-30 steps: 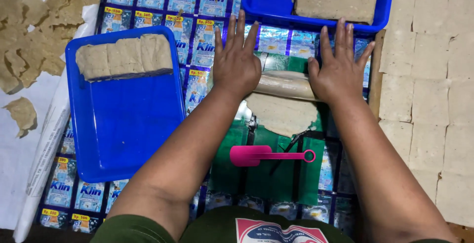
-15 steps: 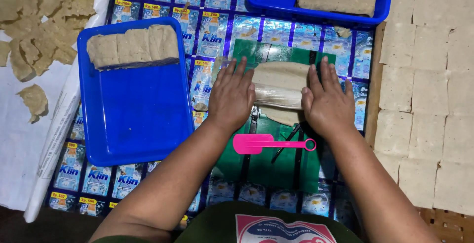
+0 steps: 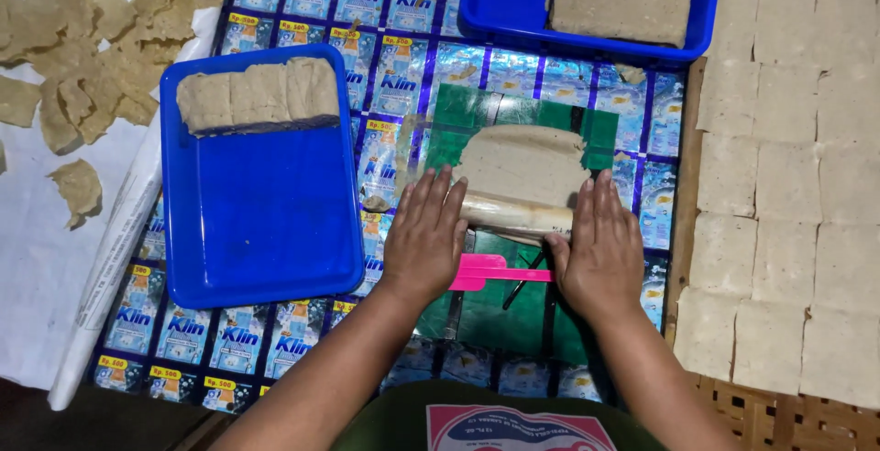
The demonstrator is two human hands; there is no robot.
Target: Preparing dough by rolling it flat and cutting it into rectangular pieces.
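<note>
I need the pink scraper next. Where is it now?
In the head view, the pink scraper lies on the green sheet between the left hand and right hand, just below the rolling pin.

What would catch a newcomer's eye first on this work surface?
First the two bare hands at centre, the left hand and right hand, palms flat on a pale wooden rolling pin over a flattened beige dough sheet on a green plastic mat. Next, the bright blue rectangular plastic tray to the left, with dough slabs along its far edge. A pink plastic scraper lies between the wrists.
</note>
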